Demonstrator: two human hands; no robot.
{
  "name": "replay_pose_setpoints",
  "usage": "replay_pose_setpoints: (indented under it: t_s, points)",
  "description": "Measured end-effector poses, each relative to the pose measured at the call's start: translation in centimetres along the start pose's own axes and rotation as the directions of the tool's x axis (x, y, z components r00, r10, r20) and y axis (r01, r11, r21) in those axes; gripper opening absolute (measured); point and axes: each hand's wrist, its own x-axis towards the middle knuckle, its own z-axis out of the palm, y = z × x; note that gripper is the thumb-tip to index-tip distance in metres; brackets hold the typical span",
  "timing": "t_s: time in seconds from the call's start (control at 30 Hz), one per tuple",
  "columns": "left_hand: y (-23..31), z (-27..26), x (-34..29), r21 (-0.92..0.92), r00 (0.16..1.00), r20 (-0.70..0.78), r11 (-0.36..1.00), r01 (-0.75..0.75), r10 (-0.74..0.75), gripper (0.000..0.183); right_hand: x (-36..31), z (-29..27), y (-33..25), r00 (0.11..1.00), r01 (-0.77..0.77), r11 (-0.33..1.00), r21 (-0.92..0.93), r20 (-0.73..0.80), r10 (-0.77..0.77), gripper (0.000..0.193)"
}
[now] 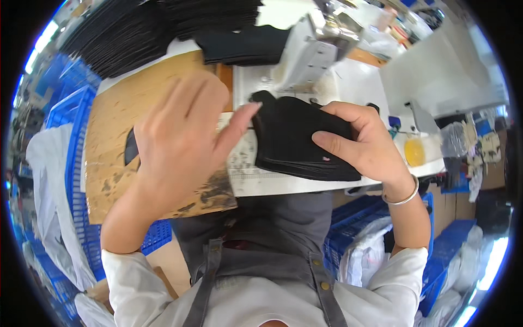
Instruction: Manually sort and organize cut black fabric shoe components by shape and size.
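A thick stack of black fabric pieces (299, 136), its layered edges facing me, lies on the white machine table in front of the sewing machine. My right hand (365, 141) grips the stack's right side, thumb on top and the other fingers at its far edge. Just left of the stack, my left hand (182, 128) is raised over a tan board, slightly blurred. Its thumb stretches out toward the stack's left corner, apart from the other fingers, whose tips are hidden. No object shows in it. Part of a dark object (131, 148) peeks out beside the left hand.
The white sewing machine (308, 54) stands just beyond the stack. More black pieces (239, 46) are piled at the back, with larger piles (120, 38) at far left. The worn tan board (109, 180) covers the table's left part. Blue crates (81, 158) flank me. A yellow round item (414, 152) sits at right.
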Motion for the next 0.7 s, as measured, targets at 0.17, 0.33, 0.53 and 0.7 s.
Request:
replay_pose_setpoints:
  t_s: [0.17,0.33,0.53,0.7]
  points:
    - [2.5,6.5,3.6,-0.498,0.998,-0.039,0.865,-0.060,0.047,0.025,-1.3,-3.2,1.2,0.974,0.132,0.967,-0.218,0.211,-0.085,0.019]
    - [1.4,9.4,5.0,-0.510,0.743,0.670,0.724,0.464,-0.004,0.031,-0.8,-4.8,2.8,0.972,-0.131,0.946,-0.297,0.151,0.182,0.027]
    - [2.0,10.2,5.6,-0.316,0.658,0.751,0.849,0.423,-0.049,0.035,-0.9,-4.7,4.7,0.979,-0.116,0.952,-0.284,0.130,0.159,0.025]
    - [2.0,10.2,5.5,-0.309,0.719,0.695,0.902,0.300,0.000,0.036,-0.9,-4.6,5.3,0.989,-0.040,0.936,-0.350,0.123,0.088,0.026]
